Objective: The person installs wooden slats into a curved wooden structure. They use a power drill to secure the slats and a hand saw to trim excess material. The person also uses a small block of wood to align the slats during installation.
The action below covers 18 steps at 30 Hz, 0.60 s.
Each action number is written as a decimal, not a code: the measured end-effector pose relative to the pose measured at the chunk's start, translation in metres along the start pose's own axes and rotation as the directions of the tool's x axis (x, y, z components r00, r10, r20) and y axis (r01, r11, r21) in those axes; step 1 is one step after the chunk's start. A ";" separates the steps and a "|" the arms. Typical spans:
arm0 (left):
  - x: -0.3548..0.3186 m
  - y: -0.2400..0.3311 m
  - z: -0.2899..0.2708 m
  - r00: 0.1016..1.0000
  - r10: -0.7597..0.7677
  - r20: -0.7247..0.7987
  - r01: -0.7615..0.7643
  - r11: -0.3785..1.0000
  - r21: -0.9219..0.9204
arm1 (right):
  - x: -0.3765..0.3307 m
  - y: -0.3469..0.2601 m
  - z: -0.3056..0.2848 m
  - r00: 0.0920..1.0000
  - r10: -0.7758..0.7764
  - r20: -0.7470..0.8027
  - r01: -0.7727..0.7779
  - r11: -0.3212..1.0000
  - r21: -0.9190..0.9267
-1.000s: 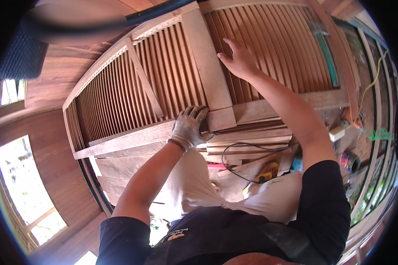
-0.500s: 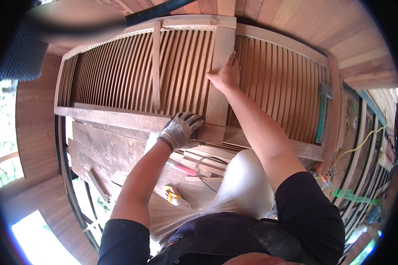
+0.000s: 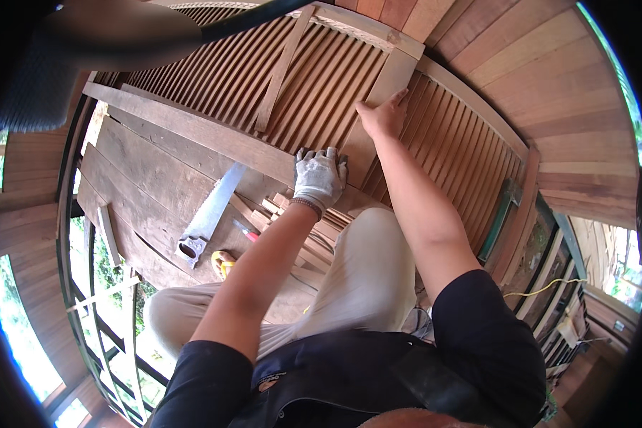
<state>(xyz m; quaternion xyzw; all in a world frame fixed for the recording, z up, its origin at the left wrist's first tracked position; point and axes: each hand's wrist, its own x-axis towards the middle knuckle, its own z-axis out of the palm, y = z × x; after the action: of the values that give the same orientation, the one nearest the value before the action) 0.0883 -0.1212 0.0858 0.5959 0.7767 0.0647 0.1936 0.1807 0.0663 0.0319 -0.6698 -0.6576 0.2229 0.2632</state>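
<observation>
A wooden louvered shutter (image 3: 192, 123), with many slanted slats in a frame, lies across the work surface before me. My left hand (image 3: 320, 176), in a pale, dirty work glove, has its fingers curled over the near frame rail beside the wide cross rail. Farther off, my bare right hand (image 3: 384, 118) spans that cross rail (image 3: 382, 96), thumb toward its left edge and fingers toward its right. A thin wooden strip (image 3: 284, 69) crosses the left-hand slats. On the right-hand section lies a green-bodied tool with a metal end (image 3: 498, 220).
A handsaw (image 3: 212, 207) lies on worn planks (image 3: 146, 160) at the left. Near my left forearm are a red-handled tool (image 3: 246, 231) and several wood strips (image 3: 328, 230). My knee (image 3: 374, 260) is close to the shutter. A yellow cord (image 3: 546, 287) runs at the right.
My view has tilted and shifted, bringing the handsaw into sight. My left hand's fingers look more curled over the near rail. My right hand remains on the cross rail.
</observation>
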 end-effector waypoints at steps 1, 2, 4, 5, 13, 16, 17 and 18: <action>-0.001 0.000 0.000 1.000 0.000 -0.012 0.000 1.000 0.019 | -0.005 0.001 -0.002 1.000 0.003 0.008 -0.003 1.000 -0.012; -0.001 0.001 -0.003 1.000 0.003 -0.022 -0.002 0.999 0.037 | -0.008 0.002 -0.002 1.000 0.008 0.013 -0.008 1.000 -0.024; 0.000 0.000 0.000 1.000 0.012 -0.023 -0.011 0.999 0.053 | -0.005 0.004 0.003 0.999 -0.040 -0.027 0.040 0.999 -0.005; 0.001 -0.001 0.002 1.000 0.018 -0.013 -0.017 0.999 0.051 | -0.004 0.003 0.004 0.997 -0.061 -0.050 0.062 0.998 0.007; 0.005 -0.008 0.000 0.999 0.045 -0.017 -0.047 0.993 -0.104 | -0.003 -0.001 0.000 0.998 0.046 0.046 -0.046 0.999 -0.010; 0.012 -0.036 0.008 0.992 0.095 -0.086 -0.102 0.992 -0.073 | -0.011 -0.008 -0.009 0.996 0.056 0.068 -0.057 0.998 0.001; 0.009 -0.047 -0.002 0.977 0.074 -0.198 -0.078 0.997 -0.012 | -0.010 -0.004 -0.008 0.998 0.051 0.025 -0.049 0.996 -0.075; 0.001 -0.064 -0.013 0.966 0.078 -0.247 -0.078 0.997 0.009 | -0.012 0.002 -0.006 0.998 0.046 0.030 -0.044 0.996 -0.083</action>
<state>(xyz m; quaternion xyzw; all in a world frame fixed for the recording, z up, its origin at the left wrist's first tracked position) 0.0261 -0.1370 0.0761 0.6132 0.7707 0.1464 0.0927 0.1858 0.0540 0.0351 -0.6910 -0.6550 0.2123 0.2199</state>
